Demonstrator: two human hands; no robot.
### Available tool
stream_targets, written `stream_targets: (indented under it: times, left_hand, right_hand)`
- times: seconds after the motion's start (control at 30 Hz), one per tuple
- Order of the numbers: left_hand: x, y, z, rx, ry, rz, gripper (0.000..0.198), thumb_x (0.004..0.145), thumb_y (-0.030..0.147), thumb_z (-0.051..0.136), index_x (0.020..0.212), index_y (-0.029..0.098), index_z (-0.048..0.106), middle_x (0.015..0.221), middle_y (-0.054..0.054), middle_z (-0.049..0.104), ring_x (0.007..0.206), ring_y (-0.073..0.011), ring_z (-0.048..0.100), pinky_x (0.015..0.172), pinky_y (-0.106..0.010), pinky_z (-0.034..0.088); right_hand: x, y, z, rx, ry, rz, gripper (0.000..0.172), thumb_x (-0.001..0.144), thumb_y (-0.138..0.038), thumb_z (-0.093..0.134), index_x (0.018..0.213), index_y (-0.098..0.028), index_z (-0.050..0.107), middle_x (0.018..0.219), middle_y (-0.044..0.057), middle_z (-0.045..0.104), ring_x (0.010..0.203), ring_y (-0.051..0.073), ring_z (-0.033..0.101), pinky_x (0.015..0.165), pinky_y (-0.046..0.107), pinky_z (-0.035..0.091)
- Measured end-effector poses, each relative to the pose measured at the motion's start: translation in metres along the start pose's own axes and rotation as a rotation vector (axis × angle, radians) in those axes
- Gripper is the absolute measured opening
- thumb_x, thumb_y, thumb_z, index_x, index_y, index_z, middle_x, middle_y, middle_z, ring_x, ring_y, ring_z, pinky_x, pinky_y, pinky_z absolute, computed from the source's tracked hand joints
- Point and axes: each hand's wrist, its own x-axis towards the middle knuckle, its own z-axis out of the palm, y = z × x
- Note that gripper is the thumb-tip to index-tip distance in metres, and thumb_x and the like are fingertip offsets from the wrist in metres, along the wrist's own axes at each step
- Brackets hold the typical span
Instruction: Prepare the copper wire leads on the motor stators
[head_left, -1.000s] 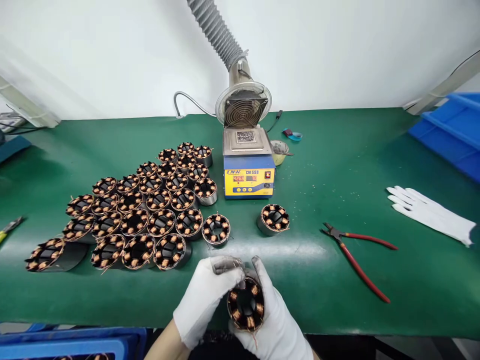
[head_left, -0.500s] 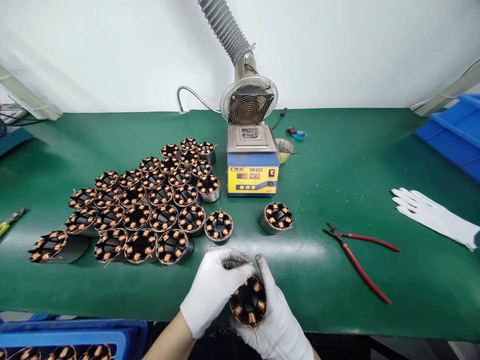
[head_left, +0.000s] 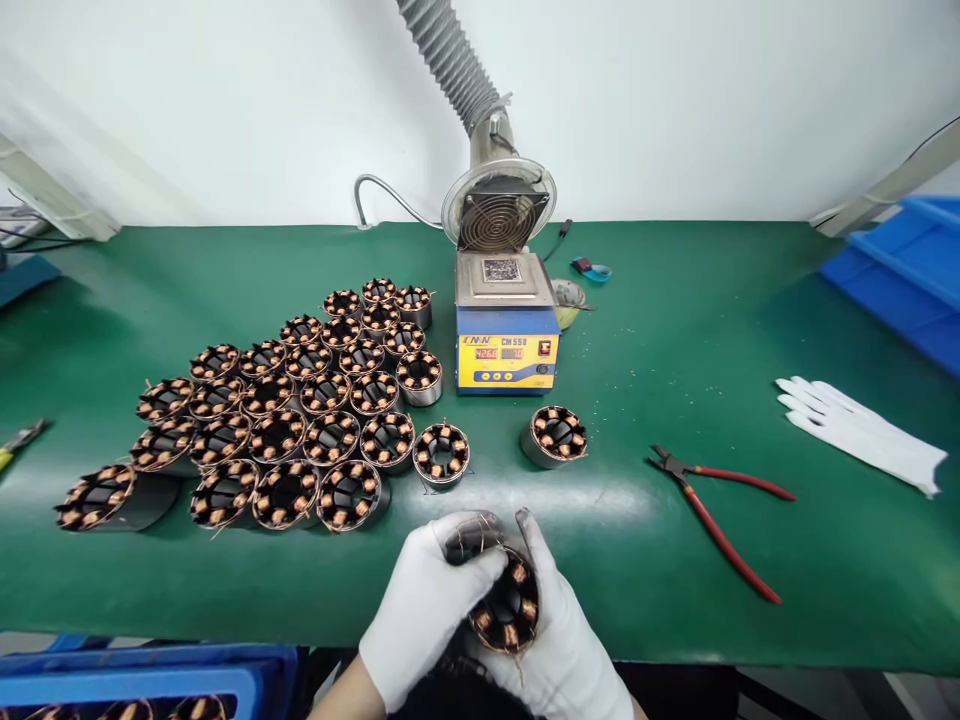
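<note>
My right hand [head_left: 559, 630], in a white glove with dirty fingertips, is wrapped round a motor stator [head_left: 510, 627] near the bench's front edge. Copper coils ring its dark core, and its open end faces up towards me. From the left, my left hand [head_left: 431, 585], gloved too, is closed at the stator's upper rim. Thin copper wire [head_left: 482, 532] shows at its bent fingers, with the thumb against the rim; part of the wire is hidden. Just beyond the hands, single stators [head_left: 441, 456] stand on the green bench, one more [head_left: 553, 437] to the right.
Several stators stand grouped at left. A blue-yellow solder pot [head_left: 506, 350] sits mid-bench beneath a fume hose [head_left: 450, 60]. At right lie red-handled cutters [head_left: 720, 530], a white glove [head_left: 862, 435] and blue bins [head_left: 907, 270]. A blue crate [head_left: 150, 685] holds stators at lower left.
The held stator has shifted slightly right and tilted a little, with both hands still on it. The solder pot's display digits have changed. The view has moved very slightly.
</note>
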Motion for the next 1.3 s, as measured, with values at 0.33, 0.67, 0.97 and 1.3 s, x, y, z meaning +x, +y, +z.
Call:
stream_targets:
  times: [0.33, 0.67, 0.97, 1.3]
  left_hand:
    - [-0.003, -0.005, -0.024, 0.062, -0.224, 0.093, 0.028, 0.08, 0.031, 0.055, 0.102, 0.019, 0.066, 0.107, -0.005, 0.069, 0.104, -0.0248, 0.059, 0.096, -0.034, 0.041]
    - [0.022, -0.008, -0.029, 0.004, -0.471, 0.207, 0.027, 0.079, 0.041, 0.061, 0.091, 0.02, 0.073, 0.089, -0.006, 0.07, 0.086, -0.0242, 0.061, 0.083, -0.031, 0.046]
    - [0.013, -0.013, -0.044, 0.245, -0.41, 0.37, 0.046, 0.082, 0.057, 0.052, 0.113, 0.025, 0.065, 0.111, -0.008, 0.068, 0.113, -0.0289, 0.053, 0.101, -0.035, 0.033]
    - [0.016, -0.016, -0.037, 0.247, -0.303, 0.359, 0.036, 0.079, 0.051, 0.058, 0.099, 0.025, 0.071, 0.099, -0.007, 0.072, 0.101, -0.028, 0.06, 0.092, -0.034, 0.043]
  right_hand:
    - [-0.019, 0.018, 0.008, -0.415, 0.231, -0.086, 0.088, 0.069, -0.042, 0.068, 0.14, -0.016, 0.024, 0.114, 0.019, 0.063, 0.098, 0.035, 0.065, 0.075, 0.044, 0.059]
    - [-0.016, 0.017, 0.005, -0.452, 0.164, -0.033, 0.079, 0.064, -0.037, 0.07, 0.129, -0.016, 0.03, 0.108, 0.019, 0.065, 0.094, 0.035, 0.067, 0.072, 0.044, 0.06]
    - [-0.019, 0.018, 0.002, -0.403, 0.159, -0.019, 0.079, 0.063, -0.038, 0.074, 0.129, -0.015, 0.035, 0.112, 0.017, 0.064, 0.098, 0.034, 0.065, 0.076, 0.044, 0.06]
    - [-0.018, 0.012, 0.006, -0.271, 0.163, 0.084, 0.079, 0.057, -0.026, 0.075, 0.125, -0.021, 0.037, 0.113, 0.015, 0.064, 0.096, 0.032, 0.066, 0.078, 0.042, 0.058]
